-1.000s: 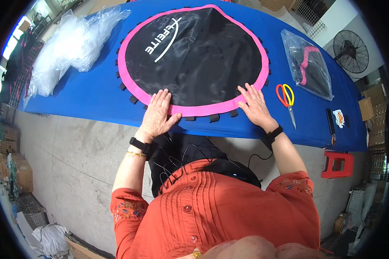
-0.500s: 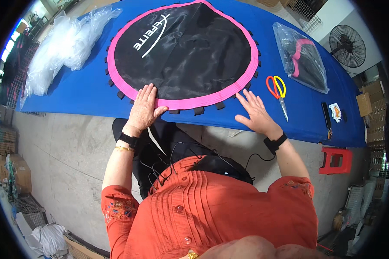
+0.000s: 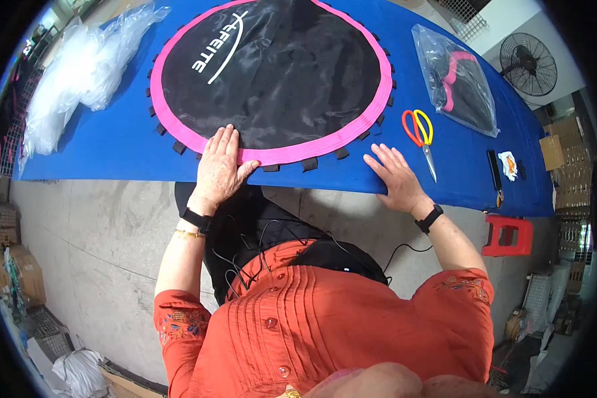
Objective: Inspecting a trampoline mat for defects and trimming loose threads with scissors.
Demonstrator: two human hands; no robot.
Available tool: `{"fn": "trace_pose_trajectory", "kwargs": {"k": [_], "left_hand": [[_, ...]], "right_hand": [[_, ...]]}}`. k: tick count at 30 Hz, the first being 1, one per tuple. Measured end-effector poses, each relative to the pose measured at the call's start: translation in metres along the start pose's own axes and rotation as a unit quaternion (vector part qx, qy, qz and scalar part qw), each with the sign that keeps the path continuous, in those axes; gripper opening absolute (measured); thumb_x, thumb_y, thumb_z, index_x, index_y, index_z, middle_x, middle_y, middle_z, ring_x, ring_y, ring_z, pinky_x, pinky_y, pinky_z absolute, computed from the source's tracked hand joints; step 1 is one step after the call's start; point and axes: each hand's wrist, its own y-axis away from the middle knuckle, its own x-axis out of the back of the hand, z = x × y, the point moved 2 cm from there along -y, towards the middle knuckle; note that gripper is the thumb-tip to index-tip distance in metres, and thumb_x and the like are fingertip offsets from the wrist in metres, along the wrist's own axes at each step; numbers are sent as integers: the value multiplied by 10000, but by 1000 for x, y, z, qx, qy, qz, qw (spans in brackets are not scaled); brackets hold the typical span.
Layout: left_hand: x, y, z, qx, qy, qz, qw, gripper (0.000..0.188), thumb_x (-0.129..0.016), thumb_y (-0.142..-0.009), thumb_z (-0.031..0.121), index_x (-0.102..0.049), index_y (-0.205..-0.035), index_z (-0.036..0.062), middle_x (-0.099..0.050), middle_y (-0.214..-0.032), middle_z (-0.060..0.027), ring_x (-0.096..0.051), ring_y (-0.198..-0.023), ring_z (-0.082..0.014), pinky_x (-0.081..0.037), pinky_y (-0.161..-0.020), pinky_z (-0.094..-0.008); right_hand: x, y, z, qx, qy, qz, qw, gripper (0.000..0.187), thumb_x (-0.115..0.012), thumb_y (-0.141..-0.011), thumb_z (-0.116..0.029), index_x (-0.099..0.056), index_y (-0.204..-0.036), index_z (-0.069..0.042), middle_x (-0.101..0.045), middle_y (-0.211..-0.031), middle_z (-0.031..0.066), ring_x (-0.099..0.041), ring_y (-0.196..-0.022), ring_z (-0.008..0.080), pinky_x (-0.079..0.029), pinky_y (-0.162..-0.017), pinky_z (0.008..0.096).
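Note:
A round black trampoline mat (image 3: 278, 86) with a pink edge band lies on the blue-covered table (image 3: 113, 149). Short black loops stick out around its rim. My left hand (image 3: 220, 166) rests flat on the near left part of the pink band, fingers reaching onto the black mesh. My right hand (image 3: 397, 176) lies open on the blue cloth, to the right of the mat's near edge and apart from it; nothing is in it. Just beyond that hand lie scissors (image 3: 420, 136) with one red and one yellow handle, blades toward me.
Crumpled clear plastic bags (image 3: 86, 69) cover the table's left end. A clear bag (image 3: 456, 83) with a folded black and pink piece lies at the right, near a black-handled tool (image 3: 495, 171) and a small white wrapper (image 3: 509, 166). A red stool (image 3: 509, 235) stands below; a fan (image 3: 528, 64) is beyond.
My right hand has moved slightly right, away from the mat's rim. My left hand stays on the pink band. The whole view has shifted a little.

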Motion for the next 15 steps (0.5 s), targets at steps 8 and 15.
{"fn": "trace_pose_trajectory", "kwargs": {"k": [8, 15], "left_hand": [[20, -7, -8, -53, 14, 17, 998, 905, -702, -934, 675, -553, -1475, -35, -535, -1565, -232, -489, -1440, -463, -386, -1199, -551], [11, -24, -13, -7, 67, 87, 994, 335, -696, -995, 330, -675, -1174, 48, -678, -1325, -137, -605, -1247, -362, -441, -1039, -494]], "right_hand": [[-6, 1, -1, 8, 18, 29, 999, 894, -815, -811, -226, -456, -1626, -141, -424, -1670, 189, -397, -1553, 392, -292, -1304, 549], [-2, -1, -3, 8, 19, 7, 1000, 861, -831, -846, -338, -500, -1600, -87, -441, -1656, 222, -392, -1552, 399, -284, -1294, 561]]}}
